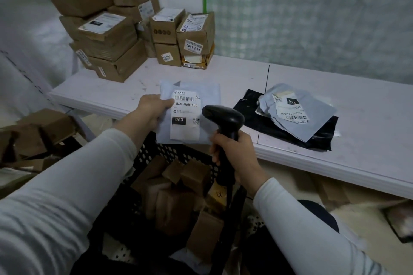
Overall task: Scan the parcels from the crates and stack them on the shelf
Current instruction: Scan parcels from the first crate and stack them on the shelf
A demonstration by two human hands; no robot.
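My left hand point(149, 111) grips the left edge of a pale grey mailer bag point(205, 94), label side up, above the shelf's front edge. Its white label reads 060-06B-A05. My right hand point(234, 152) holds a black handheld scanner point(224, 118) by the handle, its head right beside the label. Below my hands stands a black perforated crate point(156, 154) with several brown cardboard parcels point(192, 176) in it. On the white shelf point(241, 78) to the right lies another grey mailer point(297, 107) on top of a black bag point(279, 127).
Brown cardboard boxes point(107, 35) are stacked at the shelf's back left, with smaller labelled boxes point(194, 35) beside them. More cardboard point(33, 138) lies on the floor at left. A checked curtain point(312, 11) hangs behind the shelf.
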